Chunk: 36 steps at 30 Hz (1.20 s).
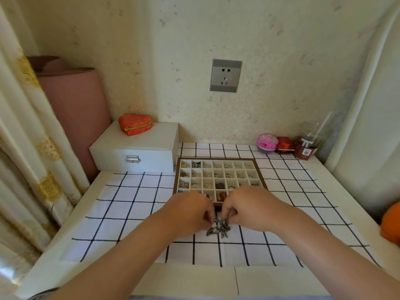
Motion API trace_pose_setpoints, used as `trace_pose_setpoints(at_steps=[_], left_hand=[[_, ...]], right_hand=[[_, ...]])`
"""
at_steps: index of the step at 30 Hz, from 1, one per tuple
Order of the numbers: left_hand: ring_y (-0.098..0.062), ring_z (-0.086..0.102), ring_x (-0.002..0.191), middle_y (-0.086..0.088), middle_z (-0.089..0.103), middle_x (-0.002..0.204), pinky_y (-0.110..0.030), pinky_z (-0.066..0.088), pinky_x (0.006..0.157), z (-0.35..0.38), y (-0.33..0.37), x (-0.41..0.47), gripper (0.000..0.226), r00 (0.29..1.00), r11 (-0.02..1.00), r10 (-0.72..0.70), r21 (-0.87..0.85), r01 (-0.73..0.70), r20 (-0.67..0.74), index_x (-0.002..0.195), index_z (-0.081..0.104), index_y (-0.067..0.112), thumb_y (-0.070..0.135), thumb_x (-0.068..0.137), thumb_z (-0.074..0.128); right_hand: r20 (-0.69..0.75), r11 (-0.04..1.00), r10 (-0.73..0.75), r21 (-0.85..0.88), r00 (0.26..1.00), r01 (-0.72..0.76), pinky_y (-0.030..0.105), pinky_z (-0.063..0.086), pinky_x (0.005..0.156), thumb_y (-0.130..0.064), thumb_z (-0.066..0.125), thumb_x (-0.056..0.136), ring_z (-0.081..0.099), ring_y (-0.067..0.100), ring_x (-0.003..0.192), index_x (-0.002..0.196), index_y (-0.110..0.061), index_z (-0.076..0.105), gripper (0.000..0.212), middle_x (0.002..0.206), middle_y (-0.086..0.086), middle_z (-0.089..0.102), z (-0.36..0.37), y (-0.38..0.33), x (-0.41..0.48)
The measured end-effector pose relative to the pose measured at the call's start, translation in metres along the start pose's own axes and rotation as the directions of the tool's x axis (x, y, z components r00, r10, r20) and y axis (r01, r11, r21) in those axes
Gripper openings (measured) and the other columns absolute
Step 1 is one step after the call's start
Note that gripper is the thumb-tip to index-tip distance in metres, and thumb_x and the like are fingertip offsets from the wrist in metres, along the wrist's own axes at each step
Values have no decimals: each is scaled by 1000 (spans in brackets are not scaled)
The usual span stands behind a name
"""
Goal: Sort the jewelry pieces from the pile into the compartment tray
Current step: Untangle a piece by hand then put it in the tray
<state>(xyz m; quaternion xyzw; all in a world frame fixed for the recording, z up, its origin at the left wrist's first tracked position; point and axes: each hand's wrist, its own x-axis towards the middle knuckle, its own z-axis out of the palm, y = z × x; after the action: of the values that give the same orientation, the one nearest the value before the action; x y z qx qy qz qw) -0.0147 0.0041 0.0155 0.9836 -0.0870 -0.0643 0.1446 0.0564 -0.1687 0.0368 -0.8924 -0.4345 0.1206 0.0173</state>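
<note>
Two hands are labelled; what is each doing? — Student

The left hand (190,210) and right hand (249,204) meet just in front of the compartment tray (216,158), over its near rim. The fingers of each are curled down and pinch the top of the pile (218,229). The pile is a dark tangle of small metal pieces lying on the checked cloth (129,202), just in front of the tray. — Tutor

And the tray itself? — Student

It is a brown-framed grid of pale cells. Many cells hold small pieces, some silver, some gold, with reddish beads in the near row, which the hands partly hide. Left of the tray stands a white box (134,152) with a red heart-shaped case (135,124) on its lid. Behind the tray to the right, against the wall, are a pink ball (267,142) and a clear cup (307,146). — Tutor
</note>
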Motion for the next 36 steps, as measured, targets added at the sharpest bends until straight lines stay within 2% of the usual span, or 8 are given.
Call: trace_pose_setpoints(at_steps=[3, 10, 15, 22, 26, 30, 33, 36], left_hand=[[1, 49, 82, 22, 56, 81, -20, 44, 79, -1, 0, 0, 13, 1000, 1000, -3, 10, 3, 2, 99, 73, 33, 28, 89, 65], [-9, 59, 104, 15, 61, 115, -31, 52, 88, 0, 12, 2, 21, 993, 997, 29, 71, -38, 116, 109, 69, 41, 30, 92, 64], [-4, 60, 96, 19, 66, 105, -29, 53, 86, 0, 5, 0, 19, 988, 998, -26, 66, 16, 150, 105, 70, 40, 33, 87, 69], [4, 58, 84, 20, 66, 91, -14, 40, 68, -9, 0, 2, 9, 995, 988, -40, -152, 26, -86, 98, 67, 37, 32, 90, 66], [5, 59, 83, 21, 67, 91, -15, 43, 70, -6, 3, 5, 12, 999, 986, -15, -167, 8, -42, 99, 71, 38, 36, 87, 69], [0, 60, 92, 19, 69, 100, -20, 47, 77, 1, 10, 5, 20, 999, 999, 37, -20, -36, 36, 107, 72, 41, 41, 88, 68], [-3, 60, 96, 18, 68, 102, -21, 45, 74, 1, 11, 7, 16, 998, 999, 13, 39, -16, 61, 104, 73, 40, 38, 89, 65], [-4, 61, 97, 18, 68, 103, -23, 50, 79, -1, 9, 8, 17, 995, 1000, -25, 21, 23, 92, 104, 73, 38, 37, 88, 67]], right_hand=[[3, 1000, 23, -6, 1000, -23, 19, 45, 74, -24, 67, 91, 52, -3, 78, 102, -33, 76, 17, 92, -18, 69, -2, 5, -5], [-65, 999, -38, -5, 997, 38, 20, 38, 62, -32, 69, 88, 50, 1, 71, 106, -36, 72, 19, 74, -19, 54, 7, 8, -3], [-62, 998, -44, 34, 997, 46, 19, 38, 62, -36, 70, 88, 49, -2, 68, 106, -35, 74, 18, 69, -22, 51, 13, 11, -4], [-86, 937, 59, 349, 995, -25, 20, 48, 78, -36, 74, 88, 60, -7, 86, 87, -37, 76, 3, 88, -25, 67, 5, 25, -9], [-25, 971, 22, 240, 999, -15, 23, 51, 69, -38, 79, 82, 61, 0, 77, 98, -40, 74, 17, 80, -19, 64, 4, 22, -9], [-56, 999, -37, 36, 998, 39, 15, 29, 56, -38, 75, 84, 45, -5, 61, 100, -34, 75, 17, 64, -19, 48, 10, 13, -5], [-85, 998, -28, 57, 996, 33, 11, 27, 56, -37, 73, 86, 47, -7, 59, 96, -32, 77, 11, 60, -22, 47, 12, 15, -4], [-62, 976, 13, 218, 998, 1, 10, 35, 61, -35, 73, 88, 56, -9, 70, 91, -33, 78, 6, 69, -24, 59, 11, 20, -6]])
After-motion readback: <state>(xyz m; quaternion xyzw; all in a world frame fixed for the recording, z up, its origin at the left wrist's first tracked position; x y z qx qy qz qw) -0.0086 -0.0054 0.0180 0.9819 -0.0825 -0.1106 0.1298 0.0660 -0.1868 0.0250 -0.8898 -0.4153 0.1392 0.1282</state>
